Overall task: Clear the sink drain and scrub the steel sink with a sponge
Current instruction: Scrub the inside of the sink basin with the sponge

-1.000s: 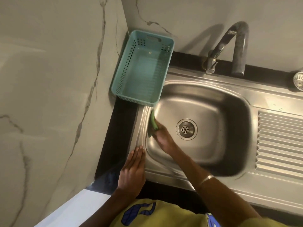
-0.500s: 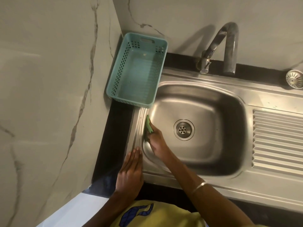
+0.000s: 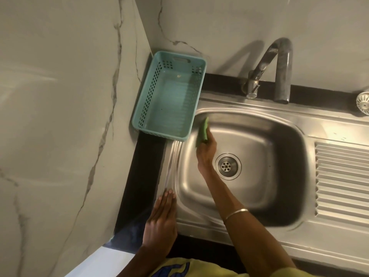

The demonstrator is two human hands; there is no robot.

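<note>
Right hand (image 3: 206,154) gripping green sponge (image 3: 203,131), partly hiding it, against steel sink (image 3: 259,196) far-left wall; left hand (image 3: 161,222) lying flat on rim.

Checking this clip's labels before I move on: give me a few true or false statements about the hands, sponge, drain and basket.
1. The right hand holds the green sponge against the sink's left wall. True.
2. The left hand grips the tap. False: it rests flat on the sink's left rim, and the tap is untouched.
3. The drain is covered by a stopper. False: its holes show.
4. The blue basket stands in the corner left of the sink. True.
5. Water runs from the tap. False: none shows.
</note>
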